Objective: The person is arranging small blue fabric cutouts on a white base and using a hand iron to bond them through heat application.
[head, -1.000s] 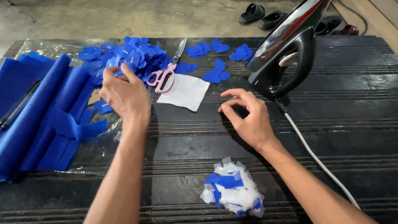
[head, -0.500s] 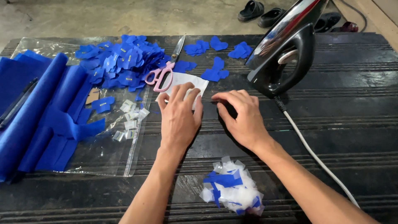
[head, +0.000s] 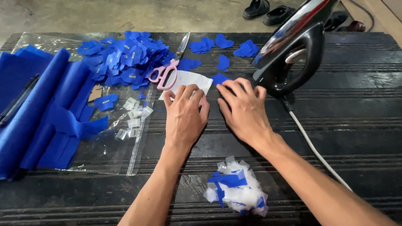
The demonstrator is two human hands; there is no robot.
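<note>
My left hand (head: pixel 185 115) lies palm down on the near edge of a white paper sheet (head: pixel 186 79), fingers spread and resting on it. My right hand (head: pixel 243 109) lies flat just to its right, fingertips touching a small blue cut-out (head: pixel 218 78) beside the sheet. Neither hand grips anything that I can see; what lies under the palms is hidden. Pink-handled scissors (head: pixel 166 73) lie just beyond the sheet, blades pointing away. A black and chrome iron (head: pixel 293 46) stands upright right of my right hand.
A heap of blue heart-like cut-outs (head: pixel 123 58) sits at the back left, blue fabric strips (head: pixel 46 111) on a clear plastic bag (head: pixel 104 155) at the left. Small white tags (head: pixel 134 117) lie on the bag. A scrap pile (head: pixel 236 190) lies near me. The iron's cord (head: pixel 318 152) runs right.
My left hand came from the blue heap across to the white sheet and settled flat on it. My right hand slid forward and left toward the sheet's edge.
</note>
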